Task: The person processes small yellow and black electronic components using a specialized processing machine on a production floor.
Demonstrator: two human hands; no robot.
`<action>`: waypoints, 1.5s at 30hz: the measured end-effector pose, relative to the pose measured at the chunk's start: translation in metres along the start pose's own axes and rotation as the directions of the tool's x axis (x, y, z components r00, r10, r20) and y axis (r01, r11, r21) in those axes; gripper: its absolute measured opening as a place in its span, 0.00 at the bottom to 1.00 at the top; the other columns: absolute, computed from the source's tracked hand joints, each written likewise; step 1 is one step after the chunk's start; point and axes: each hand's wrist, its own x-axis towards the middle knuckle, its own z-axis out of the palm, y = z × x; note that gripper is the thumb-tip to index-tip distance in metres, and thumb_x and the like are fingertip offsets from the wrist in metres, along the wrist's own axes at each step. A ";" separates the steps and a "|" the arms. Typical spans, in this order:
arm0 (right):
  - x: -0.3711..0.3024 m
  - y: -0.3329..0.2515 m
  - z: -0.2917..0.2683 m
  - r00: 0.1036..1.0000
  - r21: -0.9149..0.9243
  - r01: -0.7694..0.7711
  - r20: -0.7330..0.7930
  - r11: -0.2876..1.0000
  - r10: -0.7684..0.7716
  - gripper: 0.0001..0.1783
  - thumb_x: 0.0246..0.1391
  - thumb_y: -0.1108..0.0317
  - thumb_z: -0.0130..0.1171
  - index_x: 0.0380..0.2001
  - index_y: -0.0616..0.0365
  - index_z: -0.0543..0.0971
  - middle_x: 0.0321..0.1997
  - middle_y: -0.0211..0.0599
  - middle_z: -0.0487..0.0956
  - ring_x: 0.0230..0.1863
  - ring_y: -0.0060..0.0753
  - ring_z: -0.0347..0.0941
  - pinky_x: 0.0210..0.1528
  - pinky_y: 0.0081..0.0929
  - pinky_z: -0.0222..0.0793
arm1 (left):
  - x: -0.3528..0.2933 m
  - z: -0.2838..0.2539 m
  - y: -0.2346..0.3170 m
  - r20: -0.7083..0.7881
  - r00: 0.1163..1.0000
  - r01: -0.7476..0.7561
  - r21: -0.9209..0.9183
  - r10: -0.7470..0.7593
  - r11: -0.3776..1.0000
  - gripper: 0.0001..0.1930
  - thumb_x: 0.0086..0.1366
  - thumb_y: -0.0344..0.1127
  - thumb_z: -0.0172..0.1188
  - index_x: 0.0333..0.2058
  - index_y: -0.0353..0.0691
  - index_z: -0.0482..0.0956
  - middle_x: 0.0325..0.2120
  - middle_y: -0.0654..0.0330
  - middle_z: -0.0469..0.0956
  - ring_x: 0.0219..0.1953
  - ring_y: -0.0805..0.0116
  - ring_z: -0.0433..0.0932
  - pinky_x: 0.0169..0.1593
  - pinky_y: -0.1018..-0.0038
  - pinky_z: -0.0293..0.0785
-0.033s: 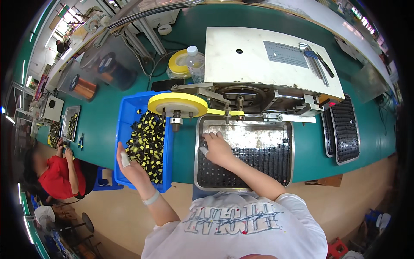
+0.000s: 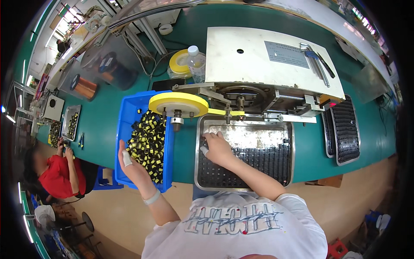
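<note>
My left hand is at the near left edge of a blue bin, its fingers stretched up and a white cover on one finger. The bin holds a heap of small black parts wrapped in yellow tape. Over the left side of a metal tray is my right hand, thumb and forefinger apart, fingertips down at the tray; its thumb has a white cover. Rows of small black parts fill much of that tray. I see nothing held in either hand.
Behind the tray stands a white-topped machine with hex keys on it. A yellow tape roll feeds tape toward its head. Two more black-filled trays lie at right. A bottle stands behind; a co-worker in red sits left.
</note>
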 end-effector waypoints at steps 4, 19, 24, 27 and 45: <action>0.006 -0.002 -0.004 1.000 0.035 -0.026 0.004 0.999 0.026 0.22 0.45 0.65 0.63 0.46 0.59 0.75 0.39 0.44 0.78 0.47 0.49 0.69 0.50 0.40 0.68 | -0.013 0.012 0.011 0.104 0.992 -0.082 0.156 0.066 0.984 0.16 0.69 0.33 0.44 0.49 0.32 0.74 0.58 0.51 0.68 0.63 0.59 0.62 0.66 0.66 0.53; 0.006 0.049 -0.018 0.976 0.149 -0.120 -0.165 0.982 0.144 0.24 0.38 0.78 0.56 0.44 0.59 0.77 0.26 0.46 0.77 0.31 0.49 0.75 0.36 0.39 0.71 | -0.075 0.071 0.026 0.545 0.815 0.283 -0.081 -0.195 0.956 0.13 0.68 0.32 0.47 0.47 0.33 0.73 0.49 0.51 0.74 0.54 0.62 0.72 0.57 0.71 0.67; 0.000 0.048 -0.043 0.973 0.279 -0.171 -0.106 0.945 0.207 0.23 0.38 0.78 0.55 0.44 0.61 0.77 0.30 0.53 0.79 0.35 0.55 0.77 0.37 0.39 0.72 | -0.104 0.126 -0.016 0.813 0.405 0.788 -0.078 -0.418 0.611 0.16 0.69 0.36 0.47 0.50 0.33 0.68 0.52 0.46 0.71 0.56 0.58 0.71 0.58 0.68 0.67; -0.005 0.060 -0.048 0.933 0.329 -0.106 -0.293 0.938 0.208 0.20 0.42 0.77 0.55 0.44 0.62 0.76 0.27 0.51 0.78 0.32 0.56 0.76 0.36 0.42 0.72 | -0.114 0.162 -0.035 0.880 0.186 0.955 -0.057 -0.437 0.292 0.15 0.68 0.36 0.48 0.49 0.33 0.69 0.53 0.46 0.70 0.56 0.57 0.70 0.59 0.66 0.67; -0.024 0.035 -0.088 0.757 0.127 0.271 -0.641 0.954 -0.129 0.19 0.39 0.82 0.59 0.39 0.60 0.78 0.29 0.40 0.77 0.27 0.35 0.73 0.30 0.27 0.69 | -0.122 0.106 -0.041 0.906 0.058 0.960 -0.166 -0.419 -0.226 0.07 0.65 0.32 0.54 0.41 0.38 0.74 0.41 0.53 0.73 0.42 0.63 0.73 0.47 0.71 0.71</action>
